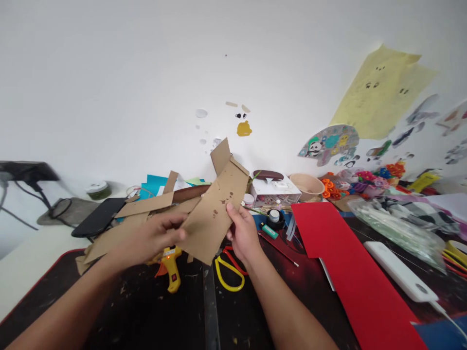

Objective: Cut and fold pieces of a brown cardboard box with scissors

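A folded piece of brown cardboard (215, 218) with dark spots and a raised flap is held up over the table. My right hand (243, 232) grips its right edge, thumb on the near face and fingers behind. At its lower left corner is my left hand (155, 237), the thumb at the front edge and the other fingers partly hidden behind the card. Below the left hand lies a yellow glue gun (170, 270) with a lit orange light. Scissors with yellow and red handles (229, 281) and a metal ruler (210, 311) lie beneath the cardboard.
Cardboard scraps (146, 206) and a black phone-like slab (98, 216) are at the left. Behind stands a white box (275, 189) beside a beige bowl (306, 183). A red sheet (350, 272), white power strip (401, 270) and plastic bag (397, 231) lie right. A wall rises behind.
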The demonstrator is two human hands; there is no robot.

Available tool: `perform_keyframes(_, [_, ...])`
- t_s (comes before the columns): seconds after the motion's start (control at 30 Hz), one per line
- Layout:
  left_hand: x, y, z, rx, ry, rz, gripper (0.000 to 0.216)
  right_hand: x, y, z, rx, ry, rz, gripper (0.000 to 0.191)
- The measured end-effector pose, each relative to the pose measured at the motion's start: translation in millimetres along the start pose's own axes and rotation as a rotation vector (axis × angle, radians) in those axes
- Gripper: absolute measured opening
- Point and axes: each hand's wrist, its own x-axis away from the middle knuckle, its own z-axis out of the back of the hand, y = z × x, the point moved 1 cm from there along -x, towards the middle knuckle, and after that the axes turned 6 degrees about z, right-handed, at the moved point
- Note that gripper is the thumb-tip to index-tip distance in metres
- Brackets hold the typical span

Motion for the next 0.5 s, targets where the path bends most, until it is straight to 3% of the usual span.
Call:
perform_keyframes(0.03, [0,-1,9,-0.007,0.081,-0.011,0.046,-1,-2,1,0.008,0.017,0.021,0.055])
perform_keyframes(0.13, [-6,-10,39,-0.031,0.528,0.06,0.05,-5,-10,5,0.006,0.046,0.088,0.053])
perform_keyframes(0.17, [-11,-16,45,-0.11,0.591,0.103,0.048,-6,-13,6,0.002,0.051,0.113,0.053])
perform_keyframes(0.2, [-19,-23,49,-0.226,0.598,0.147,0.05,-6,-15,7,0.002,0.056,0.138,0.052])
perform_keyframes(0.27, [-41,-40,49,-0.542,0.396,0.173,0.054,-6,-17,9,0.021,0.075,0.189,0.052])
perform_keyframes(0.5, [-117,-85,42,-0.853,0.212,0.209,0.079,-5,-22,16,0.272,0.111,0.347,0.052])
